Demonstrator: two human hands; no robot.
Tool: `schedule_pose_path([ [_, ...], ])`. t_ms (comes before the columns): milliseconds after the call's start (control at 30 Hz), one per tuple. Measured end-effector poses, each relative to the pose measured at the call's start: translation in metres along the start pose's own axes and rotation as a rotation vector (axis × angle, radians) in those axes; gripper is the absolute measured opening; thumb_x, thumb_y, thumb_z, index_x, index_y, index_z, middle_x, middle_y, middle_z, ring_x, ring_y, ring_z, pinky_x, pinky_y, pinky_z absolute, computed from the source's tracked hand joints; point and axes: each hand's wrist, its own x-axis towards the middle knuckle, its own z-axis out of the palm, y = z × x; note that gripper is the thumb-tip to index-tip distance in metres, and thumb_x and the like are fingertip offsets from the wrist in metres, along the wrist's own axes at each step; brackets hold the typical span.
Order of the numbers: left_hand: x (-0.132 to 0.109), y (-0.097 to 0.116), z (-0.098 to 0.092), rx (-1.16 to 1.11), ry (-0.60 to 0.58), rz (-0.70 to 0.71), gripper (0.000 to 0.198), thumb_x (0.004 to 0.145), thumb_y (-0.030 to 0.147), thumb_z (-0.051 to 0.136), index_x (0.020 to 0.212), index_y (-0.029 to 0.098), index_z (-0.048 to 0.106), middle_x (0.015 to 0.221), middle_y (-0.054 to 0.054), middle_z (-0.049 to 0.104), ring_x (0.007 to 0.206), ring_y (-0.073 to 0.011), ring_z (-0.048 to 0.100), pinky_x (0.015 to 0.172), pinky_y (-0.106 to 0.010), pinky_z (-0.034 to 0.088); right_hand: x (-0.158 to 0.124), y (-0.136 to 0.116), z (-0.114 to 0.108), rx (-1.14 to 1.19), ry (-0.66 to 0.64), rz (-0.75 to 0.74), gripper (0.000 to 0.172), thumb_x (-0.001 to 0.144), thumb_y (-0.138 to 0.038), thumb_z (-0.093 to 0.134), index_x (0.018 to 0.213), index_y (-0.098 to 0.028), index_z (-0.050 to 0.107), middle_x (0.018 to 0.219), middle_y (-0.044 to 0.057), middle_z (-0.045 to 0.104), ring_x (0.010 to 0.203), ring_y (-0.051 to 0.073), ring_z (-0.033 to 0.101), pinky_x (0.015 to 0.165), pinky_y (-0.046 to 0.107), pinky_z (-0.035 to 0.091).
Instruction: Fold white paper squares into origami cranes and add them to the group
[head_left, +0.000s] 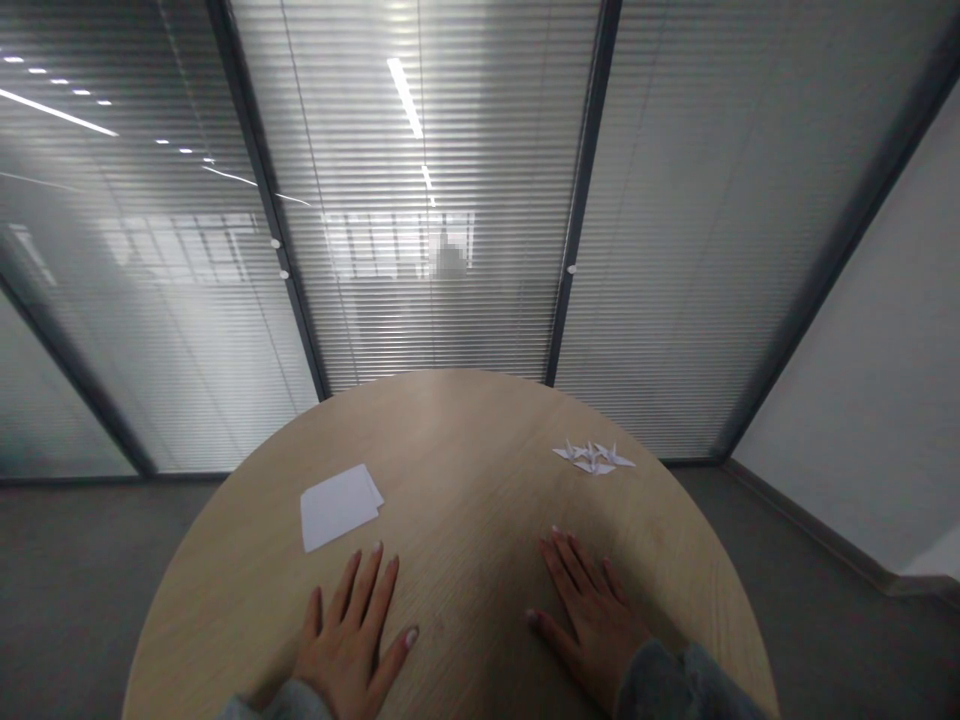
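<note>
My left hand (350, 635) lies flat on the round wooden table (457, 460), fingers spread and nothing in it. Just beyond its fingertips are white paper sheets (337, 508), loosely overlapped, with one corner sticking out at the right. Palm down on the right side of the tabletop, my right hand (589, 615) is also open and holds nothing. Farther out past its fingers stands a small cluster of folded white paper cranes (595, 457), close together near the table's right edge.
Glass panels with horizontal blinds (450, 320) rise behind the table's far edge, divided by dark frames (577, 200). A plain white wall (870, 420) stands at the right. Grey floor (82, 570) shows on both sides of the table.
</note>
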Motion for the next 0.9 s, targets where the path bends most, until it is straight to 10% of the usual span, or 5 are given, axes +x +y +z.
schedule_pose_path([
  [433, 0.000, -0.003, 0.004, -0.023, 0.097, -0.015, 0.063, 0.088, 0.053, 0.029, 0.143, 0.024, 0.026, 0.151, -0.006, 0.020, 0.138, -0.0293, 0.019, 0.105, -0.058, 0.020, 0.001, 0.002, 0.000, 0.018, 0.069, 0.004, 0.077, 0.084, -0.062, 0.032, 0.144, -0.015, 0.024, 0.150, 0.013, 0.023, 0.137, 0.032, 0.019, 0.108, 0.059, 0.018],
  [700, 0.018, -0.036, 0.001, -0.091, 0.356, 0.112, 0.053, 0.087, 0.041, 0.040, 0.135, 0.021, 0.043, 0.144, -0.010, 0.039, 0.126, -0.0269, 0.043, 0.102, -0.043, 0.037, 0.017, -0.003, -0.017, 0.022, 0.164, -0.075, 0.073, 0.084, -0.064, 0.033, 0.141, -0.019, 0.033, 0.146, 0.014, 0.033, 0.133, 0.034, 0.030, 0.105, 0.059, 0.025],
  [900, 0.052, -0.071, -0.020, -0.030, 0.330, -0.011, 0.047, 0.083, 0.030, 0.043, 0.128, 0.020, 0.050, 0.140, -0.010, 0.045, 0.120, -0.0271, 0.049, 0.101, -0.045, 0.037, 0.047, -0.004, -0.033, 0.124, 0.268, -0.174, 0.068, 0.086, -0.057, 0.033, 0.137, -0.011, 0.041, 0.138, 0.017, 0.045, 0.127, 0.031, 0.042, 0.104, 0.051, 0.032],
])
